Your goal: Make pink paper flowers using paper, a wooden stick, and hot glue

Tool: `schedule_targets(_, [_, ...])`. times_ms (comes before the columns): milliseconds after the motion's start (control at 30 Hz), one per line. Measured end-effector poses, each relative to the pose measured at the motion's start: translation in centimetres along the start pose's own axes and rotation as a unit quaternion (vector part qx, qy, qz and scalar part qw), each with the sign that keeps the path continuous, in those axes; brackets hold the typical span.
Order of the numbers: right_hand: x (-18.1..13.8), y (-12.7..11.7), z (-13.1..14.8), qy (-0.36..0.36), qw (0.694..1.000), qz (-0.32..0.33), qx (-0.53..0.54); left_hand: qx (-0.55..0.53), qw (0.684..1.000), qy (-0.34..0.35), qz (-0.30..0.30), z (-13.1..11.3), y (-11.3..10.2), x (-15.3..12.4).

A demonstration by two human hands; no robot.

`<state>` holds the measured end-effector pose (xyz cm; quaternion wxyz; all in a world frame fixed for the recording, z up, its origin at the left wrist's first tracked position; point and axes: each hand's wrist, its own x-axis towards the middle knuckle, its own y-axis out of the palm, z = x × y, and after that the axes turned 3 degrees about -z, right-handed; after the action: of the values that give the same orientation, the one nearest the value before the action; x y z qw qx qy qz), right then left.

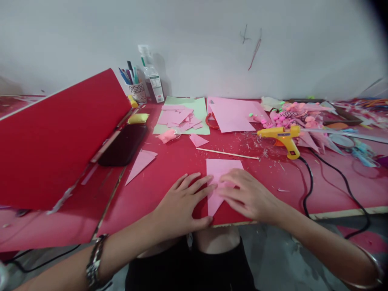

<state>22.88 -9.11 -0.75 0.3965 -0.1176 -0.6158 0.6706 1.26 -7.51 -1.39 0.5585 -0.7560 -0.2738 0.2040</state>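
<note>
The left hand (181, 201), spread wide, and right hand (250, 196), curled with grip unclear, touch pink paper (221, 165) seemingly part-folded; larger sheets (230, 116) lie unfolded on the table (169, 161).

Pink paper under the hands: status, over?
Left hand spread, right hand curled, both on pink paper. Paper on red table. Thin stick just beyond, not touching.

Pink paper (217, 167), lying flat; near end pointed

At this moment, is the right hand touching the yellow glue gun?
Apart: the head view shows red tabletop plainly between the right hand and the yellow glue gun.
</note>
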Motion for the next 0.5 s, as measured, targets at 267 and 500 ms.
schedule_targets(267, [-1.9,-0.3,1.4,-0.021,0.997,0.075,0.018,0.006,1.000,0.001,0.008,0.0,0.0,0.1])
schedule_targets(500, [-3.0,-0.9,-2.4,0.035,0.999,0.004,-0.037,0.012,1.000,-0.007,0.013,0.0,0.0,0.1])
